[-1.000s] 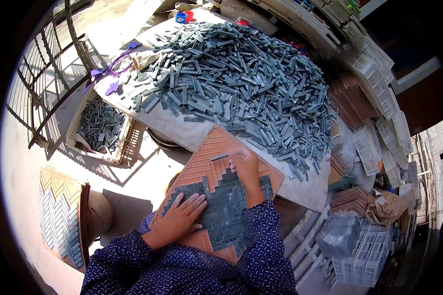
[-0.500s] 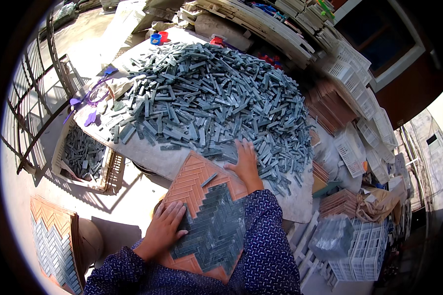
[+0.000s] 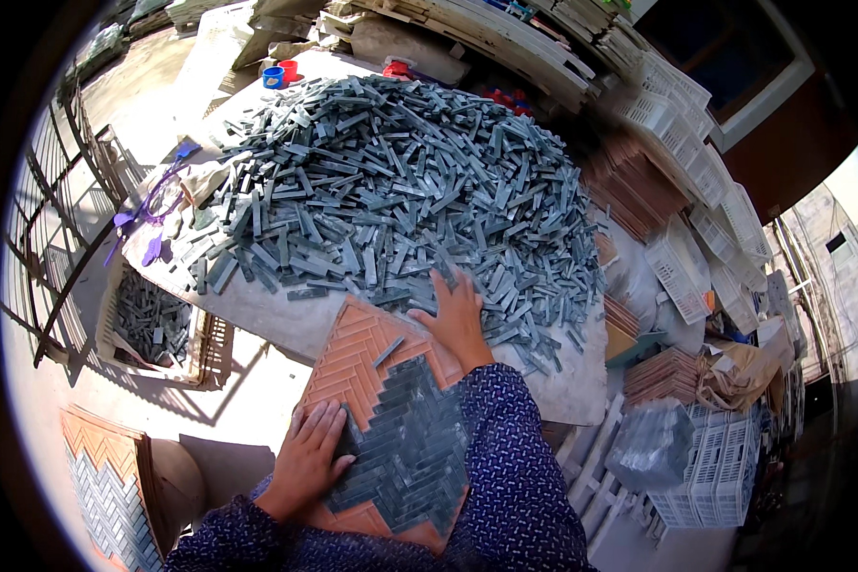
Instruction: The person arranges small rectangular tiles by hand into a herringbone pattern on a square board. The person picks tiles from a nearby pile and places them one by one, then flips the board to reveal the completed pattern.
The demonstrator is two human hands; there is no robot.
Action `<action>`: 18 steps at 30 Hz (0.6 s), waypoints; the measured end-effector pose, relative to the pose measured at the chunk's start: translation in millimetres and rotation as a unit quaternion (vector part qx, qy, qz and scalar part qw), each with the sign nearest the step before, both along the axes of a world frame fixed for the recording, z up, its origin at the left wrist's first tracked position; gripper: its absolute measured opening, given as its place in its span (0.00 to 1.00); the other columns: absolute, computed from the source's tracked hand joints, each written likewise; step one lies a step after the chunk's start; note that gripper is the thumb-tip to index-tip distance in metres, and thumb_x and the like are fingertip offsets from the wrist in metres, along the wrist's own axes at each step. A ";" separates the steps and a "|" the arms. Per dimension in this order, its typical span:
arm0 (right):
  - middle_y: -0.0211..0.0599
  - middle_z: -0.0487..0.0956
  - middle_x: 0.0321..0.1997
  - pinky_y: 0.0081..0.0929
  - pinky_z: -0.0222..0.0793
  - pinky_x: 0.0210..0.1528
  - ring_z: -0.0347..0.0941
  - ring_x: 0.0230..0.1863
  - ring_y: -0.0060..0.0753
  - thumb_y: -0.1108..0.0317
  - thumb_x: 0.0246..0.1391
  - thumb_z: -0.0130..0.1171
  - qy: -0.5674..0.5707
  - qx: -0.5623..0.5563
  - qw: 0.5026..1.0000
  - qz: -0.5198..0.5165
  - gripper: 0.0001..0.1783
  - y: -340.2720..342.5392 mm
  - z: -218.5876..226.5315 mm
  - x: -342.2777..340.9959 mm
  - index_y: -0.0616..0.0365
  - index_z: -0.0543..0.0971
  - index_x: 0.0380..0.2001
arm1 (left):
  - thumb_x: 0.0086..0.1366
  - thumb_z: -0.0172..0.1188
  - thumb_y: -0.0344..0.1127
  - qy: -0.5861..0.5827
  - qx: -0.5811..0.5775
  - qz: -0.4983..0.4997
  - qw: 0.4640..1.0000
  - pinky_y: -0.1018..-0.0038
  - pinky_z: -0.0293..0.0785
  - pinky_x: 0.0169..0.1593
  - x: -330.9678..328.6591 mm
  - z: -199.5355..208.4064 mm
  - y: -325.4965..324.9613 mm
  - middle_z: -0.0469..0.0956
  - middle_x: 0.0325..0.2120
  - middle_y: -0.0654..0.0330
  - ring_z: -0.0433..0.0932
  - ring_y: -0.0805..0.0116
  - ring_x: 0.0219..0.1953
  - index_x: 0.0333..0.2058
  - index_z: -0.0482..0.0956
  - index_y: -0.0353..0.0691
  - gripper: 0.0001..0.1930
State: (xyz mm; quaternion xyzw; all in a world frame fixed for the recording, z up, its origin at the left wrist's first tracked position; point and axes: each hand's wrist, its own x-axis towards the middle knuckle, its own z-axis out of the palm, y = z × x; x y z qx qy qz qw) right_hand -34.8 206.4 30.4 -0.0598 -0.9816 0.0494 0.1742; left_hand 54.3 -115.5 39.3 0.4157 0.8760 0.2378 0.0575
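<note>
The right hand (image 3: 458,315) has moved off the orange herringbone tray (image 3: 353,367) and is now spreading open-fingered on the grey tile pile (image 3: 391,181); the left hand (image 3: 310,453) is staying flat, fingers spread, on the near laid tiles (image 3: 405,458).

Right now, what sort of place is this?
Probably a mosaic tile workshop: a big heap of grey tile strips on a worktable, an orange herringbone mould tray half filled, and stacked white crates.

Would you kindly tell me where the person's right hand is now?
In the head view, the right hand rests centre-frame on the near edge of the grey tile pile, just beyond the orange herringbone tray.
</note>
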 end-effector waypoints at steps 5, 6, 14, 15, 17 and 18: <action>0.45 0.71 0.47 0.46 0.59 0.49 0.63 0.53 0.52 0.52 0.41 0.67 0.083 0.045 0.994 0.057 0.34 3.0 -3.1 -2.2 0.53 0.72 0.51 | 0.52 0.64 0.44 -0.001 0.004 0.001 1.000 0.56 0.45 0.68 -0.2 1.0 3.0 0.61 0.61 0.49 0.55 0.54 0.66 0.59 0.61 0.32 0.39; 0.43 0.71 0.44 0.45 0.59 0.47 0.64 0.50 0.50 0.53 0.40 0.68 0.068 0.049 0.994 0.063 0.33 3.4 -5.2 -1.2 0.53 0.72 0.49 | 0.52 0.64 0.44 0.003 0.002 0.000 1.000 0.56 0.45 0.68 0.3 0.2 1.9 0.61 0.61 0.49 0.55 0.54 0.66 0.59 0.61 0.32 0.39; 0.34 0.70 0.32 0.36 0.63 0.37 0.67 0.39 0.38 0.59 0.38 0.68 0.072 0.081 0.983 0.150 0.24 -3.4 11.9 -10.7 0.53 0.69 0.37 | 0.54 0.63 0.45 0.023 0.006 0.005 1.000 0.56 0.45 0.68 0.7 -5.2 -0.2 0.61 0.61 0.50 0.56 0.55 0.65 0.59 0.61 0.32 0.37; 0.34 0.71 0.32 0.36 0.63 0.36 0.68 0.38 0.38 0.59 0.38 0.68 0.054 0.084 0.981 0.166 0.24 -1.4 10.2 -13.2 0.53 0.69 0.37 | 0.55 0.62 0.47 0.029 0.002 0.006 1.000 0.56 0.45 0.68 1.6 -7.4 -1.7 0.62 0.61 0.50 0.57 0.55 0.65 0.59 0.62 0.33 0.37; 0.35 0.71 0.31 0.35 0.65 0.35 0.69 0.37 0.39 0.59 0.39 0.67 0.018 0.099 0.975 0.196 0.23 10.1 6.9 -16.0 0.53 0.69 0.38 | 0.55 0.61 0.48 0.035 0.008 0.002 0.999 0.56 0.45 0.68 0.9 -11.5 -0.3 0.62 0.60 0.51 0.57 0.56 0.65 0.59 0.62 0.33 0.37; 0.34 0.72 0.30 0.36 0.68 0.33 0.70 0.35 0.39 0.59 0.40 0.67 0.028 0.124 0.970 0.205 0.23 10.8 5.8 -14.7 0.53 0.70 0.39 | 0.56 0.61 0.48 0.035 0.010 0.000 0.999 0.56 0.45 0.68 1.5 -12.3 -0.5 0.62 0.60 0.51 0.57 0.56 0.65 0.59 0.62 0.33 0.37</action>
